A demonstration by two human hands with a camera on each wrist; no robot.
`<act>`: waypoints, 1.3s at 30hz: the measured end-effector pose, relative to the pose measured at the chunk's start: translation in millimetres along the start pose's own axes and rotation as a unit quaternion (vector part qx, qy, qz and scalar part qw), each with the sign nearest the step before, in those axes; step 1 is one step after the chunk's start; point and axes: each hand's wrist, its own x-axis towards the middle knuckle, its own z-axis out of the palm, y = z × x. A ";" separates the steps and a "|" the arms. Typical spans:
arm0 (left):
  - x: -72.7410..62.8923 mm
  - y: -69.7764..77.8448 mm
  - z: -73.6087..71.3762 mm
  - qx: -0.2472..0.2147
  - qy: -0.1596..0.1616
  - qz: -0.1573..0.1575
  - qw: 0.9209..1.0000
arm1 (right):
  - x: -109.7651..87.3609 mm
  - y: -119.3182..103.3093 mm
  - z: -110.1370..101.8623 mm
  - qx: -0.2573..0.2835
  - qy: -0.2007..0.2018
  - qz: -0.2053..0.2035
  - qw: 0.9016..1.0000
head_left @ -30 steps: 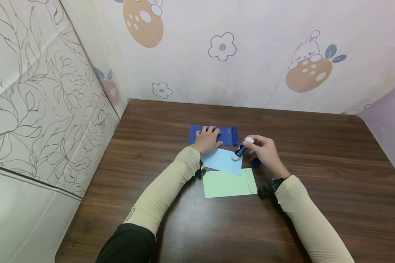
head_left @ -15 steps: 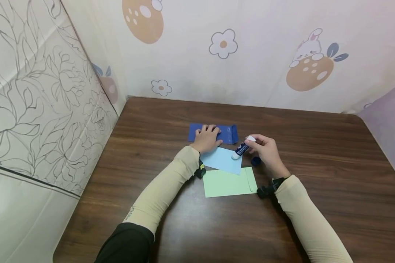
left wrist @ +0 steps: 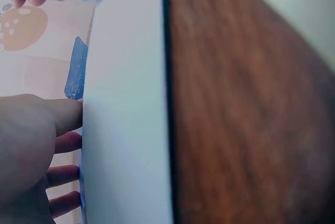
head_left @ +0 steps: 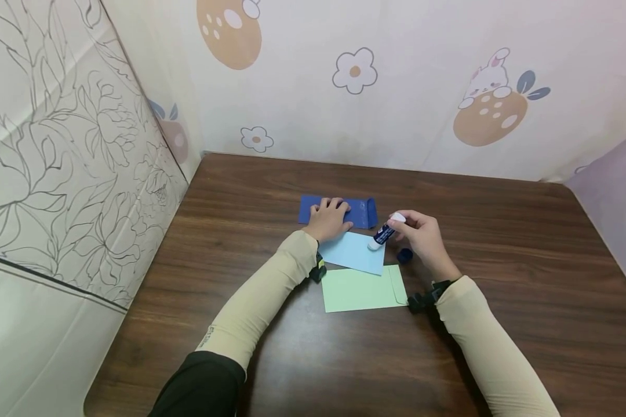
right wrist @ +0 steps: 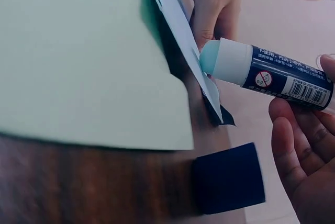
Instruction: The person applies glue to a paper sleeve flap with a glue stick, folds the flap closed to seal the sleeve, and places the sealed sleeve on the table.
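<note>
glue stick (head_left: 385, 233): a slim cylinder with a navy printed band, a barcode and white ends, held tilted over the surface (head_left: 292, 347); its mouth held pale aqua glue (right wrist: 209, 56), which stood out past the rim.
long axis: slanted, base up and to the right, mouth down and to the left; the tip was at the light blue sheet (head_left: 352, 255), near its right edge, seemingly touching.
right hand (head_left: 422, 236): pinched the base end between thumb and fingers, closed only as far as the tube's thickness allowed.
left hand (head_left: 328, 221): rested across the dark blue envelope (head_left: 362, 215), fingers spread and slightly bent, gripping nothing.
dark blue envelope: a long rectangle with a flap at its right end; whether it held anything could not be told.
light blue sheet: smooth, flat and askew, its lower corner overlapping the green envelope (head_left: 360, 291).
green envelope: matt pale paper, a flap at its right end; its contents could not be told.
cap (head_left: 404, 255): a short navy cylinder, just right of the light blue sheet.
surface: dark brown, streaked with wood grain, softly shiny.
</note>
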 end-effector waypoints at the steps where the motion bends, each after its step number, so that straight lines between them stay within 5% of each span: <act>1: -0.2 -0.1 -0.4 0.000 -0.001 0.000 1.000 | -0.1 -0.8 -0.7 -0.002 0.002 0.000 1.000; 23: 1.5 -0.3 0.1 0.005 -0.007 0.002 1.000 | 2.4 -5.7 -9.6 -0.024 0.029 -0.015 0.999; 39: -2.2 1.6 -7.1 0.025 -0.043 0.018 0.999 | 4.5 0.2 -2.9 -0.037 0.003 -0.018 0.999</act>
